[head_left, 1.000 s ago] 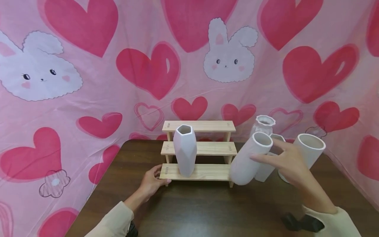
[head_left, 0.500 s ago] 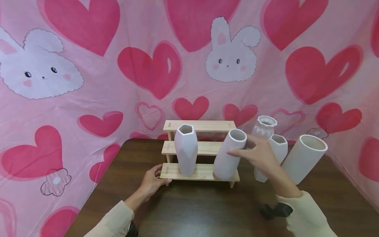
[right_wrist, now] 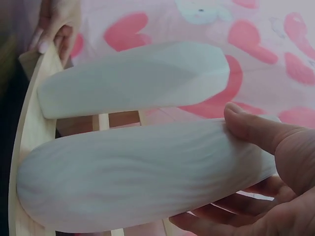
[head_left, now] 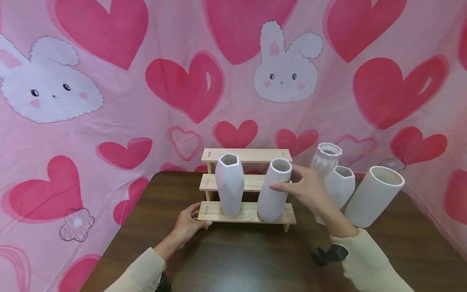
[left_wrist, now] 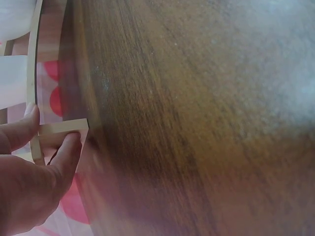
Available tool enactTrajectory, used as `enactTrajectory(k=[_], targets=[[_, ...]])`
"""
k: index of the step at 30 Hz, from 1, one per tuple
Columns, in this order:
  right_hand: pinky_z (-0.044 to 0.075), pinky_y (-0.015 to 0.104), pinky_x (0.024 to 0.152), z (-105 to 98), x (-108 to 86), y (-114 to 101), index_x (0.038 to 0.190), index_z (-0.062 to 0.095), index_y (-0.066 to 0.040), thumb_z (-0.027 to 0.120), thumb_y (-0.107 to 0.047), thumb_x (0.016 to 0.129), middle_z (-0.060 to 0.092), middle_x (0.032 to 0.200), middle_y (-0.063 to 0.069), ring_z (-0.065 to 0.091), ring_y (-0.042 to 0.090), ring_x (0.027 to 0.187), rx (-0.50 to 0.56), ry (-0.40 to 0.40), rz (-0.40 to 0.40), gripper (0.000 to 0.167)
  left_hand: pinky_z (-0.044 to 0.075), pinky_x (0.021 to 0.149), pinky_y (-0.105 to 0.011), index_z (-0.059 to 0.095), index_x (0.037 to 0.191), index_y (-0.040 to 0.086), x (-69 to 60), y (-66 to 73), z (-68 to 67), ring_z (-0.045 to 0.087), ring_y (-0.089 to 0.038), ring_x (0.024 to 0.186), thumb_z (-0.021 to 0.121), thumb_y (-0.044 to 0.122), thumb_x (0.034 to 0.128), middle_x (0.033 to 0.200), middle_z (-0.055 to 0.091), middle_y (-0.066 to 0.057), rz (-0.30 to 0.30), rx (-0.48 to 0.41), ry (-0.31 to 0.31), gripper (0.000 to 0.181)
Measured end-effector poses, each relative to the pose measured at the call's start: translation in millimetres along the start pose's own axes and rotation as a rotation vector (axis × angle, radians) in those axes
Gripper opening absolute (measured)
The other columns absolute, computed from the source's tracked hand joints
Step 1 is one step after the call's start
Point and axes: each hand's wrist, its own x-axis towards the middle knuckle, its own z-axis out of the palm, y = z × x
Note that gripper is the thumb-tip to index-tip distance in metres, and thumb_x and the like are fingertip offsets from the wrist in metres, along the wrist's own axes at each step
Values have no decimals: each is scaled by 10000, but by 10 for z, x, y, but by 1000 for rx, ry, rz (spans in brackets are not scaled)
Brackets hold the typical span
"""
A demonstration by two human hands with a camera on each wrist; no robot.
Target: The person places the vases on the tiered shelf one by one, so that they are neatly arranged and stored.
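Note:
My right hand (head_left: 304,188) grips a round-mouthed white vase (head_left: 273,194) near its top, thumb on one side and fingers on the other. In the right wrist view this vase (right_wrist: 133,179) has wavy ridges, and its base meets the lowest board. Left of it a faceted white vase (head_left: 230,186) stands upright on the same board, a gap between them. My left hand (head_left: 187,225) holds the left end of the three-step wooden stand (head_left: 248,211). In the left wrist view the thumb lies at the board and a finger (left_wrist: 69,152) curls at the stand's leg.
Three more white vases are on the dark wooden table (head_left: 233,259) to the right: one with a scalloped rim (head_left: 324,158), a faceted one (head_left: 341,186) partly behind my right forearm, and a wide cylinder (head_left: 375,194). A pink heart-print cloth (head_left: 182,36) hangs behind.
My right hand has carried the ridged vase leftward from beside the stand onto the lowest board, and the vase has become more upright. The left hand keeps its place on the stand.

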Motion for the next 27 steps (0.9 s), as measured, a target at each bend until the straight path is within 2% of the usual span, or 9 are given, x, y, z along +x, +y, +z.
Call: enactTrajectory(k=[5,16,22,27], targets=[[540,403,774,48,23,-36,1244,612,-135,829,-455,717,672,1091,72,624,256,929,-23,-24,-37,654,539,804,-370,459,1381,-6,6,-3,-4,625,-273,979,822,53,738,1169,626,-206,-2,8,3,741],[529,460,825,78,-6,-42,1321,537,-92,826,-361,753,627,1193,135,613,312,1018,-9,-41,-36,692,534,800,-362,454,1378,-19,4,-11,5,625,-270,986,819,44,741,1154,633,-197,-1,6,0,736],[496,489,895,-47,-68,38,1441,388,-61,816,-269,780,562,1291,203,579,382,1136,54,-62,-65,814,535,784,-349,452,1377,-27,-2,-1,6,628,-267,970,821,38,737,1147,635,-204,8,0,-2,741],[468,519,924,-218,-137,112,1483,301,-71,789,-254,812,491,1365,220,523,391,1207,66,-22,-61,849,537,782,-352,450,1379,-23,-7,-1,5,631,-261,962,819,38,739,1146,635,-198,10,3,-1,741]])
